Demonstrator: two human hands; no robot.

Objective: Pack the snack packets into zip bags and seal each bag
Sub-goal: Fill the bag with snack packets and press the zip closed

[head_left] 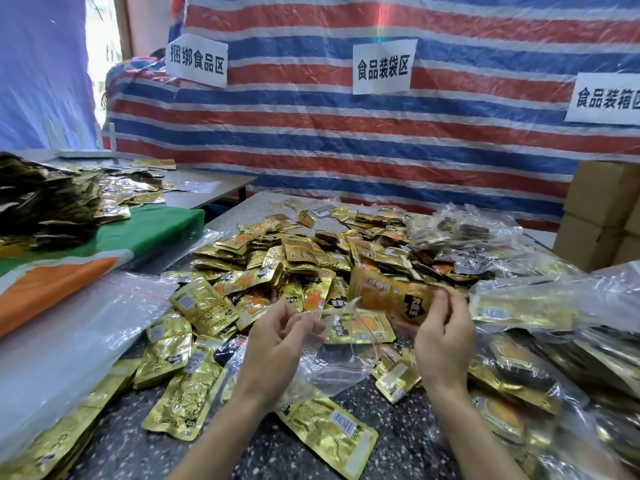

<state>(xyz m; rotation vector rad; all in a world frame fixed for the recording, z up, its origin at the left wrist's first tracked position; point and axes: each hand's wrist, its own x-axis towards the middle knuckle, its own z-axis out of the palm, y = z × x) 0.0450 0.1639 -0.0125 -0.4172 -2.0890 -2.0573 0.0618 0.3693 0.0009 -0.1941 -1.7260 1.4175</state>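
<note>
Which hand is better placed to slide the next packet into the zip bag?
Right. The right hand pinches a gold packet close to the mouth of the zip bag, while the left hand grips that bag near its mouth.

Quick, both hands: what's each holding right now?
Left hand: pinches the clear zip bag.
Right hand: grips a gold snack packet.

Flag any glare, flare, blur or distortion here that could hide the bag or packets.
Head view: a rainbow flare streak crosses the striped tarp; the window gap is blown out; the clear zip bag shows mostly by glints; the held packet looks slightly soft; frame edges bow.
</note>
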